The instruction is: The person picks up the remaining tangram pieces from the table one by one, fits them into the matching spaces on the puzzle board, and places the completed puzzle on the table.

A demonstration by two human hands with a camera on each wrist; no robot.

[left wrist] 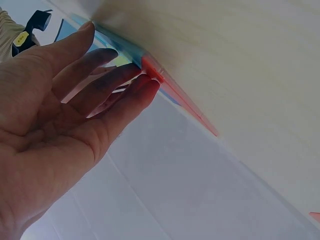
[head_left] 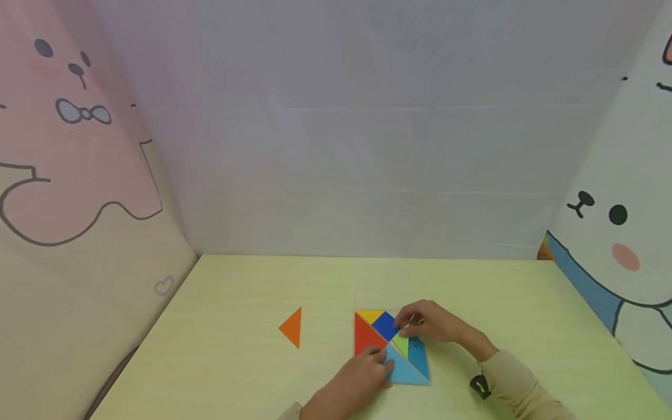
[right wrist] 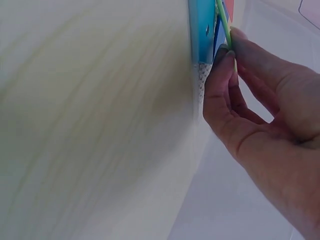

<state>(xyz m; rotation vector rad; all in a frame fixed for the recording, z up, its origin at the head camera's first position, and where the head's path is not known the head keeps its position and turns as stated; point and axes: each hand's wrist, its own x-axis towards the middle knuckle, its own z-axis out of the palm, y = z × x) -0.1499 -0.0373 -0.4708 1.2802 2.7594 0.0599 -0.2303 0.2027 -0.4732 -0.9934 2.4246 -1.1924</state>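
A square tangram of flat coloured pieces lies on the table. My right hand [head_left: 436, 322] pinches the light green tangram piece [head_left: 402, 344] between thumb and fingers; in the right wrist view this piece [right wrist: 226, 25] stands tilted up, on edge. Beside it are the dark blue square [head_left: 385, 326] and a darker blue piece [head_left: 417, 353] with a small dot. My left hand [head_left: 359, 376] rests its fingertips on the near side, by the red triangle [head_left: 366, 335] and the light blue triangle [head_left: 403, 370]. Its fingers [left wrist: 127, 107] are loosely extended in the left wrist view.
An orange triangle [head_left: 292, 328] lies apart on the table [head_left: 236, 361], left of the tangram. A yellow piece [head_left: 370, 315] sits at the tangram's far left corner. A speckled grey surface [right wrist: 202, 82] shows beside the blue piece. Printed curtains [head_left: 336, 146] stand behind and at both sides.
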